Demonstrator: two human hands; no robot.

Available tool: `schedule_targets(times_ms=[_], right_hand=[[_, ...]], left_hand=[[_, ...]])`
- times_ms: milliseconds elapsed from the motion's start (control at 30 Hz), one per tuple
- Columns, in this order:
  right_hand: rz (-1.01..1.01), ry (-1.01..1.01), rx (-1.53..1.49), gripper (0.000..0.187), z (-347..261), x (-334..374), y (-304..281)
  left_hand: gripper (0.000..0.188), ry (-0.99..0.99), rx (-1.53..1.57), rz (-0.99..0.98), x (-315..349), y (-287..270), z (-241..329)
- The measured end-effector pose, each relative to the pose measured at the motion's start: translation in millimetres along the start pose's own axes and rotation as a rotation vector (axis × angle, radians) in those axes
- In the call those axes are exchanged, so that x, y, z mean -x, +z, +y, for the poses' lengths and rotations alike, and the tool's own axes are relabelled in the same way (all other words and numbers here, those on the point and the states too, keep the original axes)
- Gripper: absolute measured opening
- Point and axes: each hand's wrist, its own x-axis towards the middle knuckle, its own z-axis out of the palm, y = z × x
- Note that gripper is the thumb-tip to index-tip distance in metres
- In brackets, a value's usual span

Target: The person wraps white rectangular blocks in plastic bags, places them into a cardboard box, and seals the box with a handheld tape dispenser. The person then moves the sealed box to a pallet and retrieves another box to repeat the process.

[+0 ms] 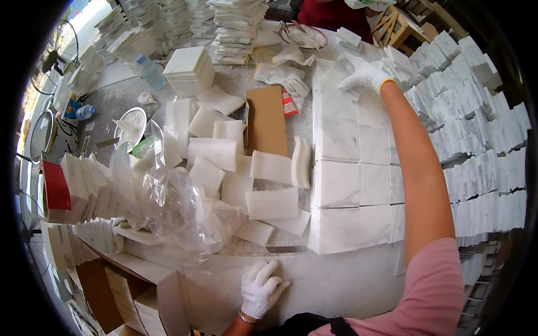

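Observation:
My right hand (363, 76), in a white knit glove with a yellow cuff edge, reaches to the far end of a block of laid-out tiles. Its thumb and fingers span a white marble tile (339, 68) and grip it, partly hiding it. Below it, grey-veined marble tiles (337, 183) lie edge to edge in rows. My left hand (261, 290), also gloved, rests near the front edge on a pale slab (336, 280). Its fingers are apart and loosely bent, with nothing in them.
White foam sheets (213, 152) and clear plastic wrap (179, 207) are heaped left of the tiles, beside brown cardboard (267, 120). Tile stacks (465, 123) line the right. An open carton (134, 297) stands front left. Spare gloves (283, 77) lie farther back, near a person in red (330, 19).

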Motion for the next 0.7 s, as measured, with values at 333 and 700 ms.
schedule_targets(times_ms=[333, 700], right_hand=[[0.144, 0.041, 0.197, 0.122, -38, 14, -6], [0.129, -0.511, -0.37, 0.104, -134, 310, 6]], left_hand=[[0.036, -0.008, 0.007, 0.03, -4, -3, 6], [0.032, 0.017, -0.034, 0.095, 7, 6, -2]])
